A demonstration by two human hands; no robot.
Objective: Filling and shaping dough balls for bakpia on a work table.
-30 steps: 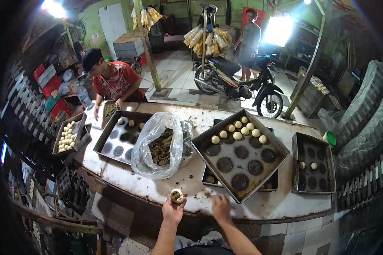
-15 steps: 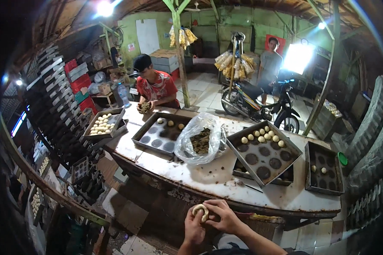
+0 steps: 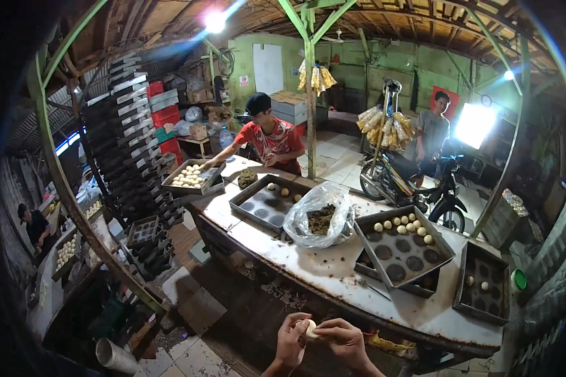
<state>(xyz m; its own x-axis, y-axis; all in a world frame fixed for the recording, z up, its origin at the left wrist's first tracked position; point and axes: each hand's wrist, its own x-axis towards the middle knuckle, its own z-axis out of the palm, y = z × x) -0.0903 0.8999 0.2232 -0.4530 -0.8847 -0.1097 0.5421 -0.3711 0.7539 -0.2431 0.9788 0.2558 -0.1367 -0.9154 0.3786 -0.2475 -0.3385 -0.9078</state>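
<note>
Both my hands are together in front of the table's near edge, with a small pale piece of dough (image 3: 310,330) between them. My left hand (image 3: 289,342) curls around the dough from one side, fingers bent. From the other side my right hand (image 3: 342,341) pinches its edge with thumb and fingertips. Beyond them on the white table (image 3: 333,264) sits a clear plastic bag (image 3: 300,230) holding a dark brown crumbly filling (image 3: 321,220). To its right, a metal tray with round hollows (image 3: 387,251) carries several dough balls (image 3: 421,230) and rests tilted on another tray.
At the far right stands another tray (image 3: 465,301) with two dough balls, beside a green lid (image 3: 519,279). Left of the bag is a tray (image 3: 258,210) with a few balls. Across the table, a person in red (image 3: 277,141) reaches into a tray of dough (image 3: 181,188). A motorcycle (image 3: 415,188) stands behind.
The dough in my hands has gone from an open, curled shape to a more rounded one. The person in red has set down a brown clump and reached to the dough tray. My view has shifted.
</note>
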